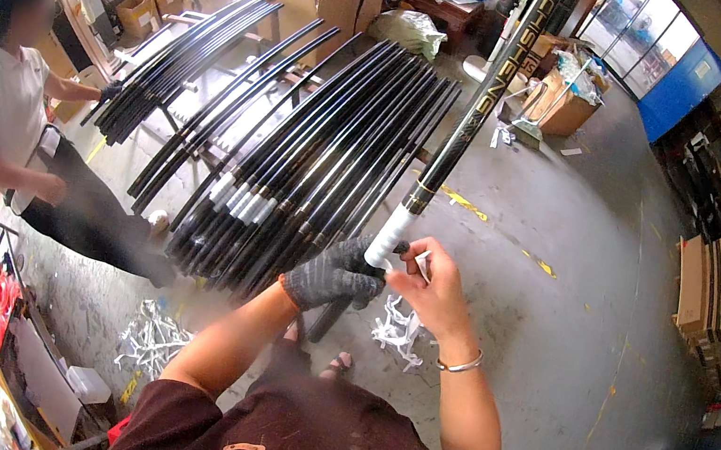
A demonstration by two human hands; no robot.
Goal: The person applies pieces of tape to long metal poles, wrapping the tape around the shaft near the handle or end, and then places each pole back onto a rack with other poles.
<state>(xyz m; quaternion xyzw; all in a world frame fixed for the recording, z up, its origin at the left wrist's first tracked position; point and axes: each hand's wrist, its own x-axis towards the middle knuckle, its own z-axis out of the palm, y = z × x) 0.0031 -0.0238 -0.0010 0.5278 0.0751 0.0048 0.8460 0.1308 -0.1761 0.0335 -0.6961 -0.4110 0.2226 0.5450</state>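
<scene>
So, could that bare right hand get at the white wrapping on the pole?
Probably yes: the right hand is right beside the white wrapping, with nothing visible between them; the gloved left hand sits at the wrapping's lower end.

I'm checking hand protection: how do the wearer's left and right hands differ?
The left hand wears a dark glove; the right hand is bare. The left hand grips the pole; the right hand pinches a white strip. Both are at the pole's white end.
</scene>
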